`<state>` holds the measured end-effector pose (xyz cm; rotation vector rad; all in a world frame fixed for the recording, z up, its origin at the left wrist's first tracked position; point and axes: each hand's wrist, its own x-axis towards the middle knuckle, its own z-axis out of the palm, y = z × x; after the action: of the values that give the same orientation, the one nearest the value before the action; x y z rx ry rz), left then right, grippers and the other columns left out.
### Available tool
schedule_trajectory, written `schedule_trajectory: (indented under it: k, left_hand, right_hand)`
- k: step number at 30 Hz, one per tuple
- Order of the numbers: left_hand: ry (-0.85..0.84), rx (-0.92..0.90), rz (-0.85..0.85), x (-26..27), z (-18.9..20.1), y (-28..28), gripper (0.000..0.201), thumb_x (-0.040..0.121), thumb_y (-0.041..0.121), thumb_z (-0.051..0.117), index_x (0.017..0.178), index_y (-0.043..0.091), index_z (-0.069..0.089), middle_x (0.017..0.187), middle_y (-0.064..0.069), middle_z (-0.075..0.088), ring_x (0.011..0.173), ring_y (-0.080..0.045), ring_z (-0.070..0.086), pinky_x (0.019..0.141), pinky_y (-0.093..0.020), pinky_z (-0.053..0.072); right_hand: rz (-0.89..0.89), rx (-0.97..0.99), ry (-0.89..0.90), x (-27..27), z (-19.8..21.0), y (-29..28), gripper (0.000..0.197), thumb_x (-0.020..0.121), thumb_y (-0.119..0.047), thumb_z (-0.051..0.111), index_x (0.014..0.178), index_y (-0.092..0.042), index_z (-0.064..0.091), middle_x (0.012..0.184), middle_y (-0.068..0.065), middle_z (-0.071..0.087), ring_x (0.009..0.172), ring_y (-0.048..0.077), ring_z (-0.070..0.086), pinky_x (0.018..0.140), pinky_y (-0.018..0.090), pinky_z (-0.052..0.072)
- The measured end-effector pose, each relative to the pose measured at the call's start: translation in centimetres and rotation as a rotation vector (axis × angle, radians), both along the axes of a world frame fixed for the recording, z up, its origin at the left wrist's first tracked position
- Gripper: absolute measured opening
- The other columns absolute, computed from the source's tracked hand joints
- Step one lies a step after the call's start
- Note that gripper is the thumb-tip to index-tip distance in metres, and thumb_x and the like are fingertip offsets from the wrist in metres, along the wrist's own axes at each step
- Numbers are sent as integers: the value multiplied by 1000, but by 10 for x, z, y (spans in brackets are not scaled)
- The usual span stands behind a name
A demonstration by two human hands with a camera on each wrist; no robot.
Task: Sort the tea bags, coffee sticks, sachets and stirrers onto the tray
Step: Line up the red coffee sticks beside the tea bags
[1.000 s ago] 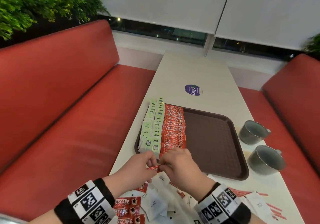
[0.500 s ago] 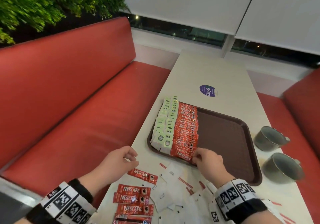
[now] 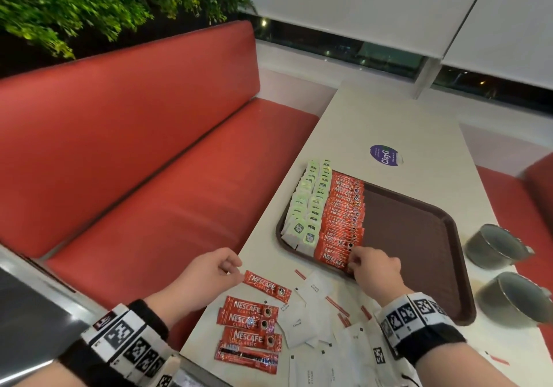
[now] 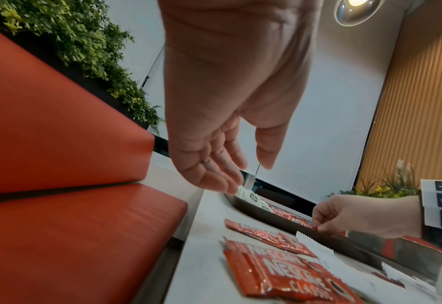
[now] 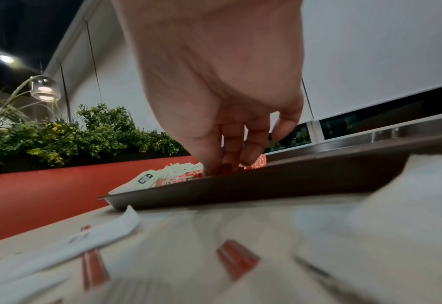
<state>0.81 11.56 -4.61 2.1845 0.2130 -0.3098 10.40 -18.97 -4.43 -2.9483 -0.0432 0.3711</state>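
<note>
Nearest, at 6 o'clock on the table (image 3: 389, 111): loose coffee sticks (image 3: 250, 316) in a small stack, white sachets (image 3: 302, 321) and thin red stirrers (image 3: 336, 304) scattered, none yet sorted. Just beyond, at 9 o'clock of that pile: left hand (image 3: 206, 273), loosely curled, holding nothing, beside a single stick (image 3: 267, 286); risk of brushing it off the table edge. Further, at the tray (image 3: 460, 312) near edge: right hand (image 3: 374, 268), fingertips (image 5: 226, 164) pinching the end of the nearest stick in the red row (image 3: 341, 222); risk of dragging the overlapped row askew on release. Inside the tray, at 9 o'clock: two rows of green tea bags (image 3: 308, 207), some overhanging the rim, liable to slip out. Right half of the tray bare. At 3 o'clock, two grey cups (image 3: 493, 249), contents not visible.
</note>
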Motion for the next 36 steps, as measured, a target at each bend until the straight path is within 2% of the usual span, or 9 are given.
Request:
schedule_trajectory:
  k: [6,12,15,20,25,27,31,33,36]
  left_hand:
    - [-5,35,-23,-5,-2,0,13,84,29,67,94,32,59,96,13,62,87,-4,57,70,-16,45]
    - [-30,266,-204,-12,-6,-4,24,87,32,63,111,33,62,102,22,55,89,0,47,72,-11,35]
    - [-71,302,-237,-10,-6,-6,26,88,33,61,114,31,62,108,18,57,91,0,46,73,-10,34]
    - [-22,217,-150,-3,-7,-2,17,87,30,63,104,27,65,91,18,55,77,1,52,58,-7,36]
    - [-5,151,-175,4,-3,-1,21,86,47,62,84,28,69,79,15,63,73,2,56,60,-10,37]
    - [-1,61,-189,8,1,-5,25,86,48,60,90,26,71,76,16,63,70,3,56,60,-11,39]
    - [98,-579,-71,8,5,-14,22,97,27,51,107,21,69,99,0,73,93,-13,67,83,-26,52]
    - [70,-665,41,8,3,-14,26,99,25,45,107,18,69,102,-3,72,98,-16,66,89,-29,50]
    - [32,-669,234,8,-3,-8,25,99,22,45,99,11,68,86,-5,66,85,-20,60,79,-31,48]
  right_hand:
    - [64,-191,-94,-7,16,18,16,95,-30,45,105,-29,57,100,-8,54,101,17,48,89,38,33]
    - [451,-45,0,-49,17,98,33,94,-43,50,121,-27,58,119,-5,57,117,20,46,100,41,31]
    - [556,-208,62,-57,7,126,30,93,-40,51,113,-19,59,112,3,60,112,26,47,94,44,31]
    - [495,-239,87,-52,-2,133,16,92,-20,49,105,-16,57,107,5,61,107,27,51,93,44,31]
    - [331,57,101,-41,9,128,6,90,-27,57,89,-21,56,89,-5,60,91,19,56,86,38,33]
    - [286,279,127,-43,15,129,13,86,-29,65,84,-19,57,84,-1,61,81,17,54,79,34,40]
    - [277,641,266,-54,22,137,20,80,-20,73,69,-21,56,70,4,56,67,16,51,63,28,40]
    - [337,513,277,-57,20,140,21,80,-29,73,71,-22,54,72,-3,55,71,15,51,68,30,40]
    - [494,52,202,-64,13,139,38,80,-48,66,109,-24,61,105,-4,62,100,18,53,87,38,37]
